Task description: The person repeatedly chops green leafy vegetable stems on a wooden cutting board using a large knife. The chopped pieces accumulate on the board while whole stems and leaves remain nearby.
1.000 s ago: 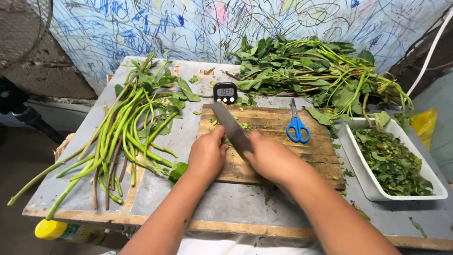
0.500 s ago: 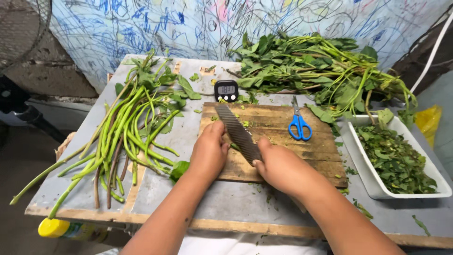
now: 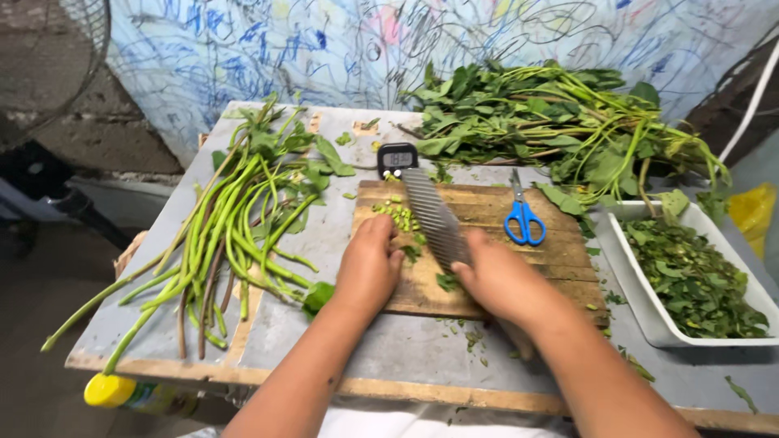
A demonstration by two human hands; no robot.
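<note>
Nearest the camera, both forearms reach forward over the table [image 3: 389, 357] edge onto the wooden board [image 3: 560, 259]. The right hand [image 3: 505, 280] is closed around the handle of a ridged knife [image 3: 436, 217], whose blade runs from the hand up and slightly leftward, tip toward the far edge of the board. The left hand [image 3: 369, 264] lies just left of the blade, palm down, fingers curled onto the board; whether it pins anything cannot be told. Just beyond its fingertips lie chopped stem bits [image 3: 398, 215], touching the blade's left side, nearer the left hand. Left of that hand lie long stems [image 3: 235, 219]. Right of the knife lie blue scissors [image 3: 524, 217], farther right a white tray [image 3: 649, 312] of leaves. Beyond the blade tip stands a small timer [image 3: 397, 156], then a leafy heap [image 3: 552, 122].
</note>
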